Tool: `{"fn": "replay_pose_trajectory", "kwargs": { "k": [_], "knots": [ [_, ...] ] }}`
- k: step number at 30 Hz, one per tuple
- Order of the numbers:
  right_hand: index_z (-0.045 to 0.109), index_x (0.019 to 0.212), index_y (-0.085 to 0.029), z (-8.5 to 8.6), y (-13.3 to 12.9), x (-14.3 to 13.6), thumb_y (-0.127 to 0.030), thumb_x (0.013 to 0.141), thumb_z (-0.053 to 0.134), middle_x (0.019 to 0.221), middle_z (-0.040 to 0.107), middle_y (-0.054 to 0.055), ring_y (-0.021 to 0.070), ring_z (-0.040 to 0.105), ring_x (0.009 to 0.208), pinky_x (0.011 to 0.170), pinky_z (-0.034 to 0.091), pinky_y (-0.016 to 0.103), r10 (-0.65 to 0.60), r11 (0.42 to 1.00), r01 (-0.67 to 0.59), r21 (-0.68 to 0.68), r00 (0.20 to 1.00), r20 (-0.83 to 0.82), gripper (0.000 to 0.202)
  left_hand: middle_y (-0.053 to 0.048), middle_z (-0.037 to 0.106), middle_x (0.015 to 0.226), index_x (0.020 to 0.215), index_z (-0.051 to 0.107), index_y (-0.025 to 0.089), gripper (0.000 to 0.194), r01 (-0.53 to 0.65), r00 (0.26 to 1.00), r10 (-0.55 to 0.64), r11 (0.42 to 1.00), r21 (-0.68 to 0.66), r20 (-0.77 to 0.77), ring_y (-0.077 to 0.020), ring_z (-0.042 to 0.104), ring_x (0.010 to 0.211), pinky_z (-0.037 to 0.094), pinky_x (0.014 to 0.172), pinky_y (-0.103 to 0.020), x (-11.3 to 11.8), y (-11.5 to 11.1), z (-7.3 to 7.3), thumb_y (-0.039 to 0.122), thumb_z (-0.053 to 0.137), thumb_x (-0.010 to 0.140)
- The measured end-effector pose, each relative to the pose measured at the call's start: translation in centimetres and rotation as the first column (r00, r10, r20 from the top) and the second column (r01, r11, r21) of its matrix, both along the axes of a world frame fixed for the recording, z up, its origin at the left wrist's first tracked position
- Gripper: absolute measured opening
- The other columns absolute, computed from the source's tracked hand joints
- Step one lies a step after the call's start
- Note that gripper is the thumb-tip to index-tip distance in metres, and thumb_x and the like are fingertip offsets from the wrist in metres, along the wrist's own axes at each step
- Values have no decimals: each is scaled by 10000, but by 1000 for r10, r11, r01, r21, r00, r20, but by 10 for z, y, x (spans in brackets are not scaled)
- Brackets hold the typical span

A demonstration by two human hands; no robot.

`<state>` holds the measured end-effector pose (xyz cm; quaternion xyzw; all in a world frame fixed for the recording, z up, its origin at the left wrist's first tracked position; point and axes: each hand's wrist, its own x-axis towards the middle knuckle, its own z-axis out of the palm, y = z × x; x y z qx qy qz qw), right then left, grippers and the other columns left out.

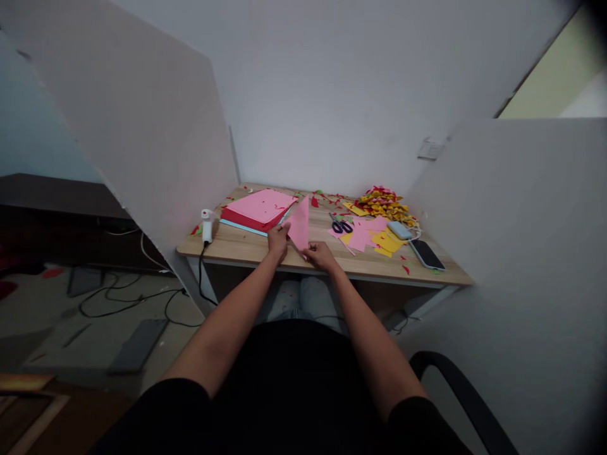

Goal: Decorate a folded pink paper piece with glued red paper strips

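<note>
A folded sheet of pink paper (299, 225) is held up between my two hands over the desk's front edge, its pointed corner upward. My left hand (278, 242) pinches its left side. At its lower right corner, my right hand (319, 255) grips the paper with thumb and fingers. Left of the sheet lies a stack of coloured paper, with pink sheets (260, 206) on top of red and light blue ones. Dark-handled scissors (341, 225) rest to the right, beside cut pink pieces (363, 237) and yellow pieces (387, 241).
On the wooden desk (237, 250), a white glue gun (207, 224) stands at the left with its cord hanging down. A heap of yellow and red paper shapes (383, 205), a pale power bank (399, 230) and a phone (427, 254) lie at the right. Partitions flank the desk.
</note>
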<state>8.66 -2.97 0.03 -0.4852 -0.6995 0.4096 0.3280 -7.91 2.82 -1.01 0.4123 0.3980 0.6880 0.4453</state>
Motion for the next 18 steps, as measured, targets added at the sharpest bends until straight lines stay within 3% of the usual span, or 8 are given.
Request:
{"fn": "replay_pose_trajectory", "kwargs": {
  "k": [10,18],
  "knots": [
    [660,1163,-146,1,-1,1,-379,964,654,1130,687,58,194,686,920,767,599,354,-12,1000,12,-1,1000,-16,307,-73,669,1106,1172,632,139,311,27,999,-27,1000,-16,-28,-180,670,916,597,784,-360,1,4,-5,369,634,963],
    [649,1200,-152,1,-3,1,-379,963,654,1189,671,68,219,679,986,821,595,390,8,1000,-8,-11,999,-36,328,-84,661,1158,1200,627,143,333,15,999,-16,1000,-18,-35,-201,668,976,594,831,-392,0,2,-5,375,635,961]
  ]
}}
